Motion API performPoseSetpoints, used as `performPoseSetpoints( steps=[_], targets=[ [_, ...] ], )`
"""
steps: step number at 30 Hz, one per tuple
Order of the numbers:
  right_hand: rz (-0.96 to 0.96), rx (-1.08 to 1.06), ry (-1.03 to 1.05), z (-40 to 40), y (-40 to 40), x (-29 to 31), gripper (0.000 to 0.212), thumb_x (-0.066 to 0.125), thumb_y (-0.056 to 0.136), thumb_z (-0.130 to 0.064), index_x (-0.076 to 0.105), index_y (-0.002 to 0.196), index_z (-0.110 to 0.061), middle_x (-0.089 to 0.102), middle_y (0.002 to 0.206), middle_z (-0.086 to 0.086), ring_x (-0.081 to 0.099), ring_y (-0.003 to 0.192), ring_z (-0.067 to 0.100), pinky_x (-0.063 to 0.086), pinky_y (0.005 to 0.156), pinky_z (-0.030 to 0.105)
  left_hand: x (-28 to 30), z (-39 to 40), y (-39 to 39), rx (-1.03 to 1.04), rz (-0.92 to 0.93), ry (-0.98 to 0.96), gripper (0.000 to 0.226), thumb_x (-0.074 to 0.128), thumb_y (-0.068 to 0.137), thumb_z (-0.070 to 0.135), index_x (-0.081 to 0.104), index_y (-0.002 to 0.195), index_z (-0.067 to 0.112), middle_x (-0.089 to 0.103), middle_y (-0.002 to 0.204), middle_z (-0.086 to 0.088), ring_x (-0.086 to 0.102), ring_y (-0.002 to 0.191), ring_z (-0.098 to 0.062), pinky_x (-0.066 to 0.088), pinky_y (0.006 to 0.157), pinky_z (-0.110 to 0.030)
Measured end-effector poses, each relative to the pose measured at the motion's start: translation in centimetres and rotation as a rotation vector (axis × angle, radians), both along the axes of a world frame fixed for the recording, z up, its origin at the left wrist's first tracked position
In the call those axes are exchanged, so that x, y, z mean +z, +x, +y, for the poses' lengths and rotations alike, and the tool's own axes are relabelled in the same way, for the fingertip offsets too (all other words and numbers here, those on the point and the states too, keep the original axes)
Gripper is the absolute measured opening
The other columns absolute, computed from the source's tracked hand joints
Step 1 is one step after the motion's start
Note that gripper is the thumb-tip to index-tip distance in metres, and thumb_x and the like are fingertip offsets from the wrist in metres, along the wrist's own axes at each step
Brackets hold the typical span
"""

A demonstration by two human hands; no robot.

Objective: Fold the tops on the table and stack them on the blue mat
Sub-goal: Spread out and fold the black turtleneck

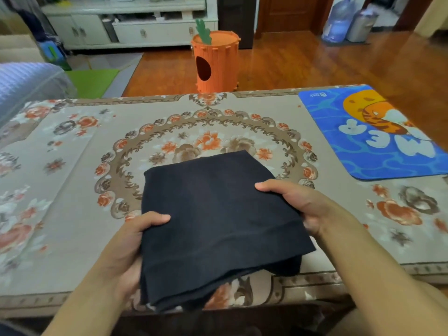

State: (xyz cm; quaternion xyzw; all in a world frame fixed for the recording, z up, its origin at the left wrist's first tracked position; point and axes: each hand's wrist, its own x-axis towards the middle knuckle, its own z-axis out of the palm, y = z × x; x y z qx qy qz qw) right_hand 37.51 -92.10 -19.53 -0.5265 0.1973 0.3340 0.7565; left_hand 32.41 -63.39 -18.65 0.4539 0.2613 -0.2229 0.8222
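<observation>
We hold the folded dark top [218, 224] over the worktop [72, 214]. Our left hand [128, 248] and right hand [303, 207] each pinch a side so it stays neat. The blue mat [339, 161] waits, bare.

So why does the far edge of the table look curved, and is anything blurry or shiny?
Head view: the wide-angle lens bows the table edges; the folded black top reads sharp but nearly featureless; the background cabinet is soft; the wooden floor shows glare.
</observation>
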Motion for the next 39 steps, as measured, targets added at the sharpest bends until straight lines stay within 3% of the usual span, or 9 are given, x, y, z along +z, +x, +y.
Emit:
performPoseSetpoints(
  steps=[6,11,18,22,26,29,33,35,39],
  targets=[
    [-0.140,-0.144,-0.132,-7.7,1.6,4.6,0.024,0.064,0.091,-0.022,0.073,0.106,-0.005,0.075,0.105,0.016,0.074,0.082,0.025,0.061,0.078,0.038,3.9,-7.3,5.2,-0.192,-0.072,-0.024,0.036,0.052,0.088,0.007,0.067,0.121,0.003,0.071,0.119,-0.022,0.068,0.105,-0.038,0.054,0.093,-0.049],
    [-0.235,-0.283,-0.452,-20.2,6.9,7.7,0.035,0.066,0.090,-0.023,0.067,0.123,-0.011,0.076,0.100,0.014,0.074,0.073,0.025,0.062,0.062,0.035,5.2,-20.9,14.7,-0.390,-0.216,0.042,0.041,0.042,0.089,-0.003,0.064,0.124,0.002,0.071,0.118,-0.021,0.073,0.094,-0.034,0.063,0.074,-0.046],
    [-0.348,-0.395,-0.590,-35.0,16.1,9.2,0.038,0.061,0.096,-0.026,0.060,0.133,-0.019,0.073,0.109,0.007,0.072,0.080,0.022,0.061,0.069,0.033,3.9,-37.4,26.0,-0.421,-0.342,-0.031,0.049,0.045,0.085,0.001,0.060,0.131,0.003,0.073,0.114,-0.015,0.072,0.099,-0.033,0.062,0.083,-0.046],
    [-0.042,-0.303,-0.898,-39.6,17.7,2.1,0.045,0.066,0.093,-0.044,0.066,0.122,-0.010,0.072,0.116,0.012,0.069,0.097,0.026,0.053,0.096,0.042,-3.1,-42.7,27.4,-0.466,-0.202,0.159,0.042,0.053,0.085,0.011,0.061,0.125,0.007,0.072,0.115,-0.014,0.072,0.090,-0.032,0.063,0.062,-0.045],
    [-0.019,-0.190,-1.346,-40.7,17.7,-4.8,0.060,0.067,0.094,-0.039,0.051,0.141,-0.004,0.052,0.145,0.016,0.052,0.130,0.037,0.040,0.110,0.046,-7.8,-44.3,27.5,-0.406,-0.218,0.308,0.057,0.066,0.081,0.018,0.049,0.135,0.011,0.059,0.127,-0.023,0.066,0.099,-0.044,0.056,0.045,-0.047],
    [-0.042,-0.192,-1.463,-39.7,18.1,-4.8,0.062,0.059,0.098,-0.041,0.043,0.145,-0.004,0.050,0.146,0.018,0.049,0.130,0.040,0.042,0.107,0.044,-6.2,-43.8,26.6,-0.477,-0.192,0.281,0.047,0.063,0.086,0.023,0.050,0.131,0.014,0.063,0.124,-0.018,0.068,0.103,-0.040,0.061,0.068,-0.059],
    [-0.006,-0.166,-1.836,-35.3,17.1,-2.7,0.049,0.055,0.098,-0.033,0.039,0.140,-0.011,0.040,0.144,0.019,0.037,0.134,0.041,0.038,0.104,0.049,-3.9,-41.3,24.6,-0.665,-0.251,0.393,0.018,0.054,0.096,0.021,0.060,0.111,0.012,0.065,0.103,-0.011,0.068,0.090,-0.028,0.062,0.077,-0.041],
    [-0.195,-0.154,-2.016,-31.2,16.7,-1.2,0.044,0.057,0.093,-0.023,0.042,0.133,-0.012,0.043,0.135,0.018,0.039,0.126,0.041,0.039,0.098,0.049,-3.1,-38.8,24.0,-0.690,-0.275,0.470,0.012,0.050,0.097,0.018,0.055,0.106,0.011,0.057,0.089,-0.008,0.060,0.067,-0.023,0.057,0.064,-0.031],
    [-0.632,-0.002,-2.091,-21.1,17.3,2.6,0.049,0.055,0.088,-0.015,0.043,0.135,-0.011,0.047,0.130,0.019,0.046,0.115,0.041,0.041,0.094,0.047,-0.2,-31.0,23.5,-0.610,-0.349,0.637,0.026,0.045,0.096,0.013,0.051,0.120,0.006,0.060,0.108,-0.012,0.068,0.071,-0.022,0.053,0.061,-0.030]
  ],
)
